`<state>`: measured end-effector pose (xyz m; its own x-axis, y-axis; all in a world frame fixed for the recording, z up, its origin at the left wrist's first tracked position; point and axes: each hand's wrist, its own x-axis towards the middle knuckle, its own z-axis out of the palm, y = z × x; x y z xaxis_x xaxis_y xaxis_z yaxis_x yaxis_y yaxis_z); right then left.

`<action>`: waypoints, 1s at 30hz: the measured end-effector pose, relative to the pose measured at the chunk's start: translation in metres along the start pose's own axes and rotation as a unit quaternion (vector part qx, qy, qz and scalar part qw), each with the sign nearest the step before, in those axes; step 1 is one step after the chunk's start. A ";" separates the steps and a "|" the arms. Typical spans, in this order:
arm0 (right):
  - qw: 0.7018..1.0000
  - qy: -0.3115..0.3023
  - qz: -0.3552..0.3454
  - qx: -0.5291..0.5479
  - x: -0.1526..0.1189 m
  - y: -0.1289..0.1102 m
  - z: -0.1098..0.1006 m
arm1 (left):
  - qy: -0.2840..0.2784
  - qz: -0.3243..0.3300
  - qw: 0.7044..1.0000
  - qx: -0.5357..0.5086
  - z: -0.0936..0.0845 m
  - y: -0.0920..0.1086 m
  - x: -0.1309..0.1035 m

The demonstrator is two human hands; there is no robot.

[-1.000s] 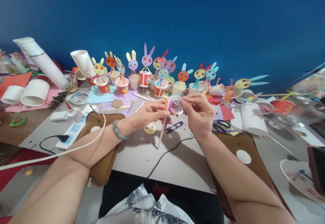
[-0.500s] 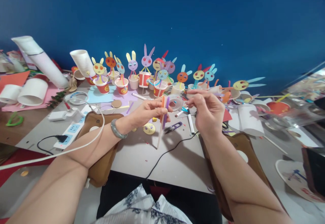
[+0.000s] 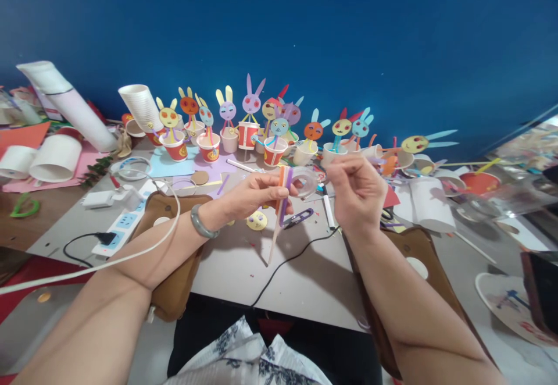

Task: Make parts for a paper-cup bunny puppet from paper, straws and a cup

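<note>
My left hand (image 3: 265, 194), with a grey bangle on its wrist, is closed on an orange paper strip (image 3: 281, 177) and a purple paper strip (image 3: 287, 190) lying along a thin wooden stick (image 3: 273, 246). The stick slants down toward the table. Just right of those fingertips is a roll of clear tape (image 3: 314, 182), apparently held by the same hand. My right hand (image 3: 358, 193) hovers to the right of the roll, thumb and fingers pinched together; what they hold, if anything, is hard to see. A yellow paper face (image 3: 257, 220) lies below my left hand.
Paper rabbits in cups, such as the purple rabbit (image 3: 251, 104), line the back by the blue wall. Dark snips (image 3: 297, 218), a marker (image 3: 328, 207) and a black cable (image 3: 291, 264) lie in front. A power strip (image 3: 123, 222) is at left, brown cushions under both forearms.
My right hand's fingers have curled in more and sit slightly lower. The stick's lower end has shifted a little down and left. My left hand keeps its hold.
</note>
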<state>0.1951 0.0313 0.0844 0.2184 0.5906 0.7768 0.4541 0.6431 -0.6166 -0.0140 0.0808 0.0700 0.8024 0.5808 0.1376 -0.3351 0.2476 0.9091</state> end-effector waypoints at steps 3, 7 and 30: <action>0.998 0.033 0.048 0.009 0.005 0.004 -0.004 | 0.016 0.000 0.999 -0.030 -0.004 0.002 0.001; 0.996 0.039 0.077 0.005 0.009 0.007 -0.004 | 0.027 0.016 0.997 -0.070 -0.005 0.002 0.002; 0.996 0.036 0.085 -0.012 -0.010 0.006 0.010 | 0.054 0.015 0.992 -0.111 0.001 0.004 0.001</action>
<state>0.1872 0.0337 0.0716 0.3542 0.6527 0.6697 0.4259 0.5250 -0.7369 -0.0139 0.0820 0.0740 0.7369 0.6669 0.1105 -0.4682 0.3857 0.7950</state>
